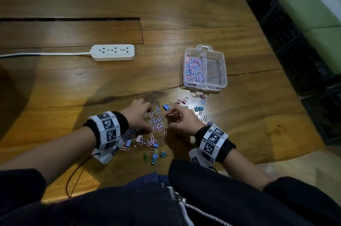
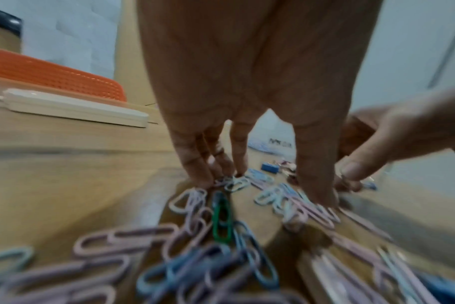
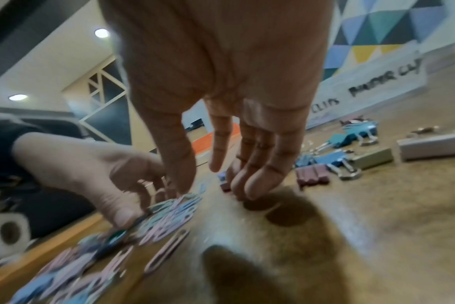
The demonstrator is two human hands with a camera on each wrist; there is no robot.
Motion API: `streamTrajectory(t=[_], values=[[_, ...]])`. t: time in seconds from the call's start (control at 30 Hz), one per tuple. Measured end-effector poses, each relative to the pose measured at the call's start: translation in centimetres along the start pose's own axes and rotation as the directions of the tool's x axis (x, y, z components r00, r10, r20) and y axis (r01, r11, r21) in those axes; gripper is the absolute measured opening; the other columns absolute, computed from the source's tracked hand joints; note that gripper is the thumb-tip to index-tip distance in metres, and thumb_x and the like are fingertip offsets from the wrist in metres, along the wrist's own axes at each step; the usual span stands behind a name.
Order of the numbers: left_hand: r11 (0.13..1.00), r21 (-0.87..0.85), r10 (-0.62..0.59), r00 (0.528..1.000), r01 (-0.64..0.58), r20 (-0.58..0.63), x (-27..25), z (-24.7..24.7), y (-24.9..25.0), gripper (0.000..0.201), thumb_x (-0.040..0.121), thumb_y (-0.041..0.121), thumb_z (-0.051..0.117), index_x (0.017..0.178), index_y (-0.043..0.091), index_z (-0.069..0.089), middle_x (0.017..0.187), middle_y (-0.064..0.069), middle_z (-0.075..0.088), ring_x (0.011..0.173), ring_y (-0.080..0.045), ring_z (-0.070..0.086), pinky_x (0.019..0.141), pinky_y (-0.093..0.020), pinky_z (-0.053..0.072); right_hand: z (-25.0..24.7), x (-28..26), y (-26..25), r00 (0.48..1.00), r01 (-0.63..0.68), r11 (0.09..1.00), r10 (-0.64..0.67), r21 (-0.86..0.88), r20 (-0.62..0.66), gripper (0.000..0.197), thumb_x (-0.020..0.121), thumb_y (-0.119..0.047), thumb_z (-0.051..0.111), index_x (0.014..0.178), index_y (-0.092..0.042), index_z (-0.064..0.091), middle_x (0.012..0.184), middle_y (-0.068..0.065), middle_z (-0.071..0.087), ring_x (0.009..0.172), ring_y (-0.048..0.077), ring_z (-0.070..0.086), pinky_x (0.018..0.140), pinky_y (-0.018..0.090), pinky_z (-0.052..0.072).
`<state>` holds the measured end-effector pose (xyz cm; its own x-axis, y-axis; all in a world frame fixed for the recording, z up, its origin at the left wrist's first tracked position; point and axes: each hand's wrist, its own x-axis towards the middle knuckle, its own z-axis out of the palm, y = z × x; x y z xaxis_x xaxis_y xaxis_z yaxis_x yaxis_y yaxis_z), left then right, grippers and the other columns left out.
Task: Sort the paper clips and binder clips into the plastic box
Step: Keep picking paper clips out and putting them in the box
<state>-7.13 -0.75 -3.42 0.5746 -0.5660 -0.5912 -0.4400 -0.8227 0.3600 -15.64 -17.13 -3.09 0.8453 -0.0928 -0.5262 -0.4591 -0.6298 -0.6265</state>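
Observation:
A clear two-compartment plastic box stands on the wooden table. Its left half holds pastel paper clips; the right half looks empty. A loose pile of paper clips lies between my hands. My left hand presses straight fingers and thumb down on that pile. My right hand rests its fingertips on the table beside a small pink binder clip, thumb apart from it. Other binder clips lie scattered to the right, more near my body.
A white power strip with its cable lies to the far left, behind it a long slot in the tabletop. The table's edge runs diagonally on the right, with green seats beyond. An orange basket shows in the left wrist view.

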Motion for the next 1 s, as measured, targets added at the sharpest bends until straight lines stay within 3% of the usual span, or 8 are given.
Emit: streamTrajectory(t=[0.1,0.17,0.4,0.57,0.67,0.8,0.9,1.0], values=[[0.995,0.083,0.068,0.996,-0.062,-0.066,-0.3,1.3,0.3,0.063,0.071,0.039,0.072,0.123,0.015,0.045,0.125,-0.006,0.041,0.113,-0.02,0.04,0.095,-0.034,0.042,2.7,0.2,0.2,0.992,0.107,0.961,-0.085,-0.256,0.097,0.07,0.066,-0.028,0.076,0.127,-0.026,0.041,0.131,0.006,0.036,0.119,0.022,0.038,0.102,0.043,0.038],[0.992,0.086,0.102,0.988,-0.092,-0.115,-0.5,1.4,0.5,0.054,0.074,0.033,0.072,0.119,0.014,0.05,0.124,-0.006,0.043,0.112,-0.021,0.042,0.094,-0.033,0.043,3.6,0.5,0.4,0.981,0.193,0.919,-0.177,-0.344,0.077,0.078,0.065,-0.028,0.077,0.132,-0.026,0.038,0.129,0.007,0.035,0.121,0.024,0.035,0.104,0.045,0.037],[0.983,0.125,0.155,0.974,-0.135,-0.164,-1.2,1.1,-0.1,0.027,0.085,0.019,0.061,0.111,0.011,0.062,0.114,-0.007,0.053,0.105,-0.023,0.053,0.089,-0.032,0.044,3.5,0.6,-0.3,0.956,0.291,0.896,-0.29,-0.336,0.054,0.046,0.076,-0.011,0.066,0.119,-0.015,0.051,0.125,0.007,0.04,0.118,0.023,0.04,0.104,0.041,0.038],[0.975,0.135,0.197,0.965,-0.175,-0.174,-1.0,0.8,0.0,0.02,0.088,0.011,0.052,0.104,0.009,0.064,0.108,-0.008,0.061,0.1,-0.023,0.057,0.085,-0.032,0.047,3.1,0.3,-0.5,0.947,0.317,0.862,-0.308,-0.396,0.087,0.036,0.081,-0.007,0.059,0.117,-0.007,0.053,0.126,0.009,0.041,0.118,0.024,0.042,0.105,0.035,0.036],[0.991,0.035,0.136,0.976,-0.132,-0.168,-0.7,0.3,-0.6,0.016,0.087,0.015,0.057,0.1,0.009,0.065,0.102,-0.007,0.066,0.096,-0.021,0.06,0.08,-0.028,0.048,3.2,0.0,-0.4,0.951,0.308,0.856,-0.291,-0.416,0.106,0.033,0.083,-0.013,0.06,0.115,-0.004,0.055,0.125,0.01,0.042,0.114,0.024,0.045,0.102,0.034,0.037],[0.97,-0.232,0.039,0.988,-0.073,-0.148,-0.7,-0.5,-1.4,0.008,0.083,0.018,0.064,0.087,0.011,0.063,0.079,0.002,0.058,0.076,-0.014,0.054,0.057,-0.015,0.04,3.4,-0.4,-0.1,0.961,0.275,0.886,-0.263,-0.372,0.083,0.018,0.083,-0.018,0.06,0.097,-0.007,0.059,0.112,0.007,0.05,0.105,0.022,0.048,0.097,0.037,0.042],[0.819,-0.573,-0.015,0.997,-0.033,-0.079,-0.9,-1.4,-2.0,0.01,0.083,0.011,0.062,0.077,0.016,0.056,0.076,0.002,0.058,0.068,-0.01,0.056,0.055,-0.012,0.048,3.3,-0.4,-0.2,0.964,0.259,0.898,-0.266,-0.355,0.031,0.011,0.084,-0.017,0.059,0.091,-0.009,0.057,0.105,0.006,0.055,0.099,0.018,0.048,0.092,0.029,0.04],[0.488,-0.872,-0.031,0.999,0.022,0.008,-1.1,-2.0,-2.2,0.014,0.083,-0.001,0.056,0.075,0.01,0.054,0.081,-0.006,0.06,0.062,-0.011,0.063,0.06,-0.017,0.055,3.0,-0.5,-0.5,0.976,0.211,0.936,-0.22,-0.281,0.001,0.007,0.084,-0.014,0.059,0.082,-0.012,0.053,0.097,0.006,0.055,0.086,0.014,0.046,0.08,0.026,0.039]])
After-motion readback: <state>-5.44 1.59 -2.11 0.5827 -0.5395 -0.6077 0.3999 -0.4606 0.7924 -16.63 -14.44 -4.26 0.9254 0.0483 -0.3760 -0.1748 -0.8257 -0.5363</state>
